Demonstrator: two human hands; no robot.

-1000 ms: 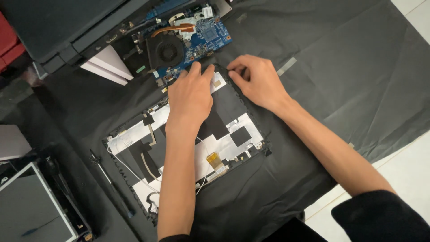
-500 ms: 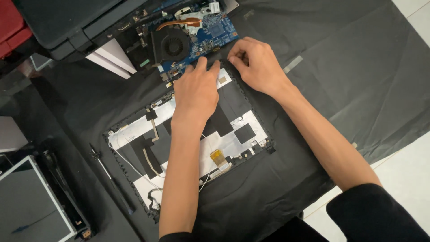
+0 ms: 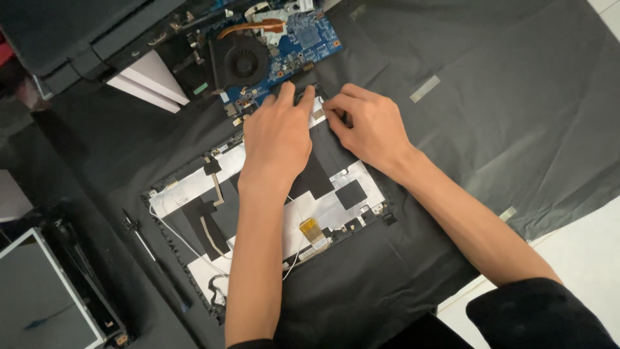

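Observation:
An opened laptop lid panel (image 3: 194,194) lies on a black cloth, its inside showing white foil, black tape patches and thin cables. My left hand (image 3: 278,136) lies flat on the panel's far end, fingers spread toward the top corner. My right hand (image 3: 371,126) is right beside it, fingertips pinched at the same far corner of the panel, on a small part I cannot make out. Just beyond both hands sits a blue circuit board (image 3: 303,42) with a black round fan (image 3: 242,61).
A black cloth (image 3: 504,116) covers the work surface. A dark laptop base (image 3: 77,32) and white slabs (image 3: 148,81) lie at the top left. A thin tool (image 3: 139,236) rests left of the panel. A framed screen panel (image 3: 45,297) sits at the bottom left.
The view has shifted slightly. Both hands stay at the panel's far corner; my right hand has drawn in closer to the left, fingertips working at the corner.

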